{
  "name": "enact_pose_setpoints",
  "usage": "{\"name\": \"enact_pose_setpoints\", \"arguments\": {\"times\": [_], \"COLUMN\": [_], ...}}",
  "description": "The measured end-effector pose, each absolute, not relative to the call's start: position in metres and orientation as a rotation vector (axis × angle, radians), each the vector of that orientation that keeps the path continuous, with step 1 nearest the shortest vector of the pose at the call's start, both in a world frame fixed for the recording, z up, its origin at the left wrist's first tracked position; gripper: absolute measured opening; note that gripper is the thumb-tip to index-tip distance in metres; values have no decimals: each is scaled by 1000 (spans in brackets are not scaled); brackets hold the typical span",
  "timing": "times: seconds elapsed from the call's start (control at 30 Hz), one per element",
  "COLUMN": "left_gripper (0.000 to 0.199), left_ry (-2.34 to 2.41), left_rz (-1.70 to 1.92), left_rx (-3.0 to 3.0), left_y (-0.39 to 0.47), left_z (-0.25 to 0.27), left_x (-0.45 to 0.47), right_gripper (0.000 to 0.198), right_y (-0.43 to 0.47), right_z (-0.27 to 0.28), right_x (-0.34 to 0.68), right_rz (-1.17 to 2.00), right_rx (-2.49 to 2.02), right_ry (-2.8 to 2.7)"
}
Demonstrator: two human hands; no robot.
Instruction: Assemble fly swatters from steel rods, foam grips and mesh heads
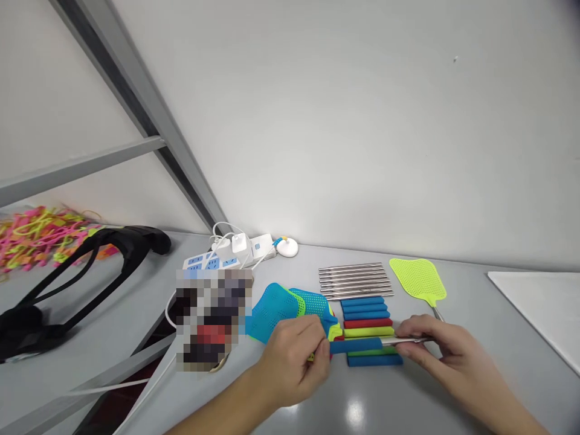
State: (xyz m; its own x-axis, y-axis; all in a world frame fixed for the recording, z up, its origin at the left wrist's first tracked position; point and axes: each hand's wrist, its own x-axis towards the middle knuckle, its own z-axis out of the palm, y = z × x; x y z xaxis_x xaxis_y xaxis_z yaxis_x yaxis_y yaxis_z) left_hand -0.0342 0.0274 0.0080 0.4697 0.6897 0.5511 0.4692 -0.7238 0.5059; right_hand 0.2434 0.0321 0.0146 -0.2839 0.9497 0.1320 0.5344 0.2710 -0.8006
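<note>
Blue foam covers the grip (356, 345) we hold level above the table (475, 290), just over the row of coloured grips (368, 320). Our left hand (294, 356) pinches its near end between thumb and fingers, beside the blue swatter heads (285, 305). Our right hand (441, 350) clasps the steel rod (405, 341) that meets the grip's other end. More rods (356, 280) lie side by side behind the row. A yellow swatter (419, 281) lies to the right, a power strip (226, 254) by the wall.
</note>
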Motion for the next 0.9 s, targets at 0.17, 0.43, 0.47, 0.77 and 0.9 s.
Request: {"name": "enact_pose_setpoints", "arguments": {"times": [0.17, 0.43, 0.47, 0.77, 0.9], "left_gripper": [28, 28, 29, 32, 34], "left_ry": [1105, 1267, 1346, 1565, 1556], "left_rz": [816, 425, 387, 830, 1088], "left_rx": [2769, 2616, 2545, 1691, 1431], "left_y": [21, 9, 8, -39, -63], "left_z": [22, 57, 63, 43, 18], "left_x": [-29, -38, -45, -108, -113], "right_gripper": [15, 30, 31, 36, 56], "right_y": [27, 14, 15, 39, 45], "right_z": [25, 39, 40, 32, 27], "right_x": [220, 179, 175, 85, 47], "right_rz": [1087, 1411, 1396, 600, 158], "right_rx": [-1303, -1198, -1204, -1345, -1316], "right_ry": [-1822, -1439, -1415, -2321, -2574]}}
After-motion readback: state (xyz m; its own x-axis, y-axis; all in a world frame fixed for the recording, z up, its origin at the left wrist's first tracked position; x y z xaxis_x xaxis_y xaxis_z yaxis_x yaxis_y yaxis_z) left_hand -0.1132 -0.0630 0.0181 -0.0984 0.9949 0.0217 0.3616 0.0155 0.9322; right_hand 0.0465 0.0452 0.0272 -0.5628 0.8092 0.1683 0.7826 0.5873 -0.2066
